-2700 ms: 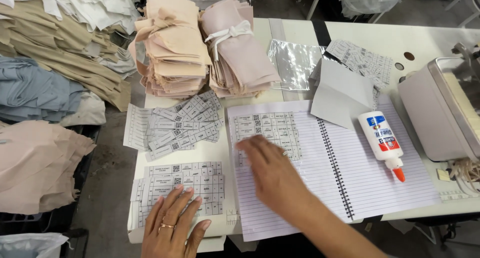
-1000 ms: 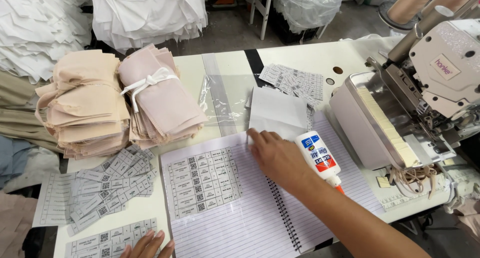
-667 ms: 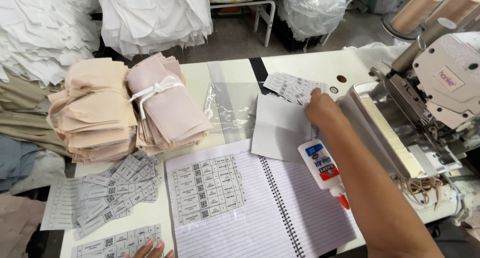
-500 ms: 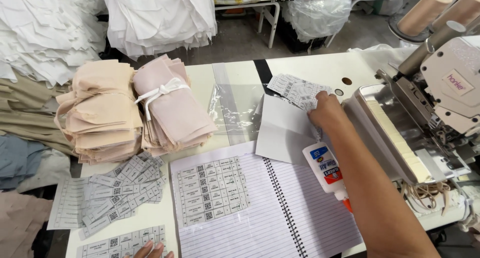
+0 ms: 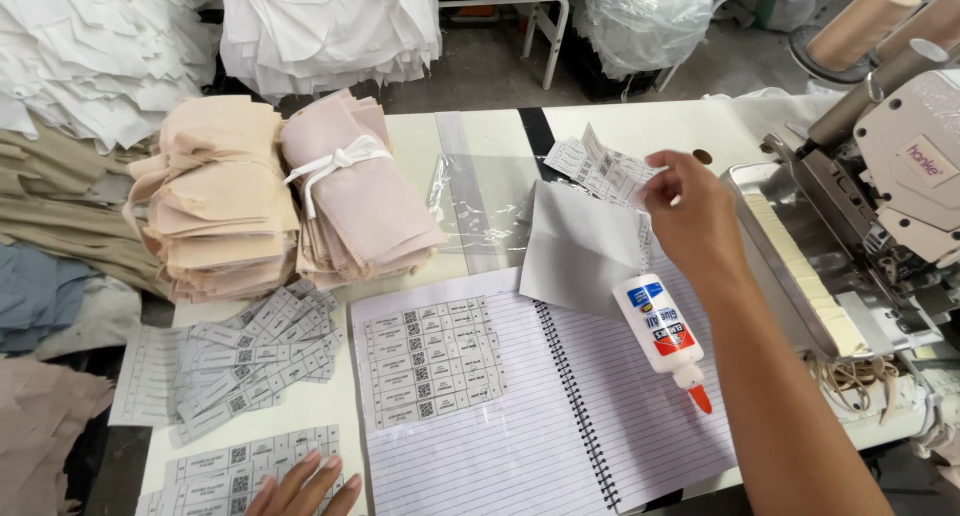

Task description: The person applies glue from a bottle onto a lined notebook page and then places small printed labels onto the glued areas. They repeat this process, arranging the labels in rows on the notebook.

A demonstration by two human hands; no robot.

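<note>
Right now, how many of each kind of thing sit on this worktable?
Tied fabric bundles: 2
Spiral notebook: 1
Glue bottle: 1
Clear plastic bag: 1
Grey paper sheet: 1
Total: 6

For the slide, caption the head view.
Right hand lifts a label sheet above an open spiral notebook and glue bottle; left hand rests on label sheets.
</note>
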